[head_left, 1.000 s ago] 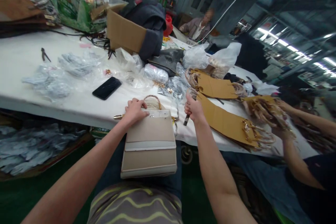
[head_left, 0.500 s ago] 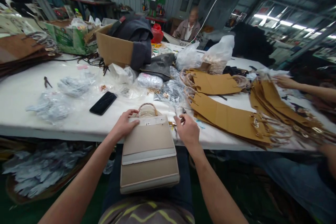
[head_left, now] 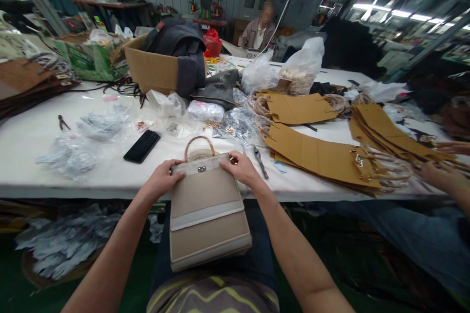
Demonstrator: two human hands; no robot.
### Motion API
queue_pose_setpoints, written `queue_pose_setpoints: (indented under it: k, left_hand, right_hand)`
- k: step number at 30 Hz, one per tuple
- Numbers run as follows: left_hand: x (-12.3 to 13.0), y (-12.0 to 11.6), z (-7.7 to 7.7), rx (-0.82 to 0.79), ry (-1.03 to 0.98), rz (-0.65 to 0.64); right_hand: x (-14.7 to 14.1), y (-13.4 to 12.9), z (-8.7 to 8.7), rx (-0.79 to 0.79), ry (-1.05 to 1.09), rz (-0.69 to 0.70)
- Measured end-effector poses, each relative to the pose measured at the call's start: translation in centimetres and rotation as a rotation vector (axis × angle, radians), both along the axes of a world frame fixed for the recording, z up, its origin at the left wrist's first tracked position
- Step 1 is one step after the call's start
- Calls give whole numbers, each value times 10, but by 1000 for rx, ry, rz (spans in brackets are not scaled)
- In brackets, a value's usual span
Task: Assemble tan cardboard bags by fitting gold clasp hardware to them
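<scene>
While the left hand (head_left: 164, 176) and right hand (head_left: 239, 168), partly closed, each pinch a top corner of the beige handbag (head_left: 209, 208), sloping from white table (head_left: 113, 176) to lap (head_left: 263, 247), it could slide down if either grip loosened.

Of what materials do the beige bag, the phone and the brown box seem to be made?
Bag: perhaps leather or imitation, matte; its panels look smooth and even.
Phone: probably glass-faced, fairly glossy; the face is flat and black.
Box: likely cardboard, dull; its side is plain brown.
</scene>
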State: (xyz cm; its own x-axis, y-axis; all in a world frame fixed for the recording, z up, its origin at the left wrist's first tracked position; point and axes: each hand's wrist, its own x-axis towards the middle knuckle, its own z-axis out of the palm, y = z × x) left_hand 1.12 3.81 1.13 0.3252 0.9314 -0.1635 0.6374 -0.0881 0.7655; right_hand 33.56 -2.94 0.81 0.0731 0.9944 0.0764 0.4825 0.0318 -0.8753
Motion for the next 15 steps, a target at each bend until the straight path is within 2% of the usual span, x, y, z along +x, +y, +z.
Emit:
queue_pose_setpoints:
  k: [5,9,12,15]
  left_hand:
    - [-3,1,-3,-29,-65,1]
    - [4,7,-6,-13,-91,17]
    - [7,12,-6,-30,-126,19]
    - [5,18,-4,-75,-141,-13]
  right_hand:
    - [7,5,-9,-48,-36,42]
    - [13,6,-16,-110,33,61]
    - [15,8,-16,-164,139,78]
    - [15,10,-12,-147,153,78]
